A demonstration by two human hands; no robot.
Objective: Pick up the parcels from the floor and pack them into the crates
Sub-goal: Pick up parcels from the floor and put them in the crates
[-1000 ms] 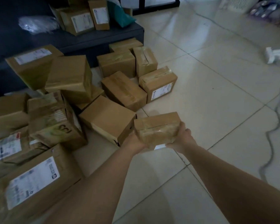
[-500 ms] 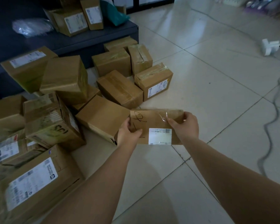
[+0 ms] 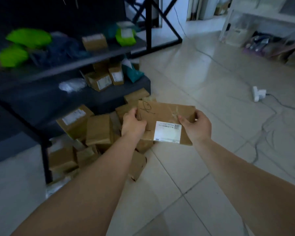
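a dark shelf rack (image 3: pixel 99 56) carries bright green bags (image 3: pixel 28 37). on the pale tiled floor (image 3: pixel 202 79), a white plug adapter (image 3: pixel 258 93) trails a grey cable (image 3: pixel 279 103).

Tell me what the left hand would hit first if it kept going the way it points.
Probably the cardboard boxes piled on the floor beyond the held parcel. The left hand points forward and up-frame; depth is unclear, so the low dark shelf behind them could come first.

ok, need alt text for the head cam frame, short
Two bare hands, left hand and right hand, grip the ends of a flat brown cardboard parcel with a white shipping label, held above a pale tiled floor. Below and left lies a pile of brown cardboard boxes beside dark metal shelving.
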